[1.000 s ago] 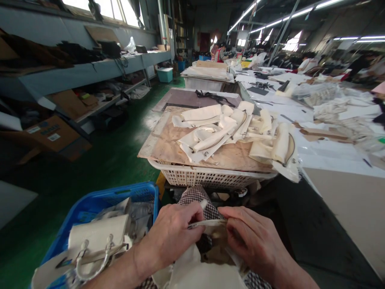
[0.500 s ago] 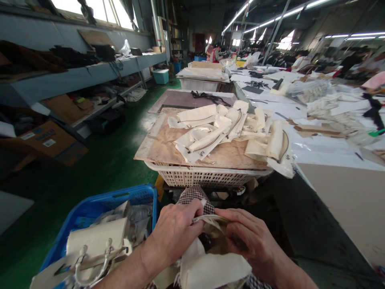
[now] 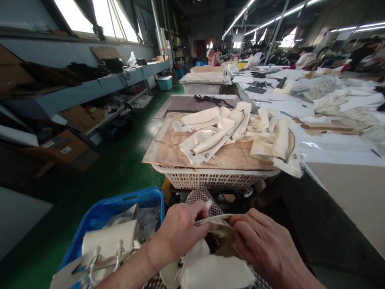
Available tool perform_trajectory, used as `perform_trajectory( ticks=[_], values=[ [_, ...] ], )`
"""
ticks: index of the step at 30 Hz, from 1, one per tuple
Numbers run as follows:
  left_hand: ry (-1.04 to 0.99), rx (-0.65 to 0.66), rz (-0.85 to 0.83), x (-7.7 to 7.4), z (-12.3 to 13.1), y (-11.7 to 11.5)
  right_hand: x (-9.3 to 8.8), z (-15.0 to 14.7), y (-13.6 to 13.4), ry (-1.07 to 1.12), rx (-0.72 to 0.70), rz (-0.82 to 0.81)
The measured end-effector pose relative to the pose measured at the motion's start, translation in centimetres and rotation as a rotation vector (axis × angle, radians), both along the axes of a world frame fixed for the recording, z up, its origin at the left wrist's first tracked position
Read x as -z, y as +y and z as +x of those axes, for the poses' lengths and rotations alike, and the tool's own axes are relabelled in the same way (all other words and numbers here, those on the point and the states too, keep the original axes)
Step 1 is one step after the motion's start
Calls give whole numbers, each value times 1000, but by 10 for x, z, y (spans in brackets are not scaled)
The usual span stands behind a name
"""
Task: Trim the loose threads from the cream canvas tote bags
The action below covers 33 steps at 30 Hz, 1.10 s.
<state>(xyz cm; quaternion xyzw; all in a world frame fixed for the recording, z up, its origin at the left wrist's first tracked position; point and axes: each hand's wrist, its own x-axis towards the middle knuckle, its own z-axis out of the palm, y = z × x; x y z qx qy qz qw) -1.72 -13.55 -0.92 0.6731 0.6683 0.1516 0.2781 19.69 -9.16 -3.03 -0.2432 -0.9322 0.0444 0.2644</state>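
A cream handbag (image 3: 216, 273) lies on my lap over checked cloth, its mouth turned up and its tan lining showing. My left hand (image 3: 183, 226) pinches the left part of the bag's rim, thumb and fingers pressed together. On the opposite side, my right hand (image 3: 264, 241) grips the same rim, with its fingertips curled over the edge. Between the two hands the rim runs as a thin, pale band. What lies under the right palm is hidden.
Left of my lap stands a blue basket (image 3: 120, 196) holding a cream handbag (image 3: 110, 237) with handles. Ahead, cream bag pieces (image 3: 213, 132) lie on a brown board (image 3: 165, 148) over a white basket (image 3: 204, 178). A long worktable (image 3: 325, 144) runs along the right; a person (image 3: 216, 58) is far off.
The right hand has slid inward along the rim, its fingers now more curled over it. My left hand keeps its pinch. The whole view has shifted slightly to the left.
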Motion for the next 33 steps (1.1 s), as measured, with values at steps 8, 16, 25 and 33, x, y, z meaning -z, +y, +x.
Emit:
perform_trajectory(
  ticks=[8, 16, 25, 33],
  values=[
    [-275, -4, -164, 0, -12, -6, 2, 8, 8, -69, -12, -171],
    [-107, 12, -36, -1, -8, -6, -2, 0, 7, -10, -68, -310],
    [-93, 5, 11, 4, -6, -11, 3, 11, 6, -14, -66, -712],
    [-199, -7, -59, 1, -9, -10, 10, 15, 7, -21, -74, 0]
  ],
)
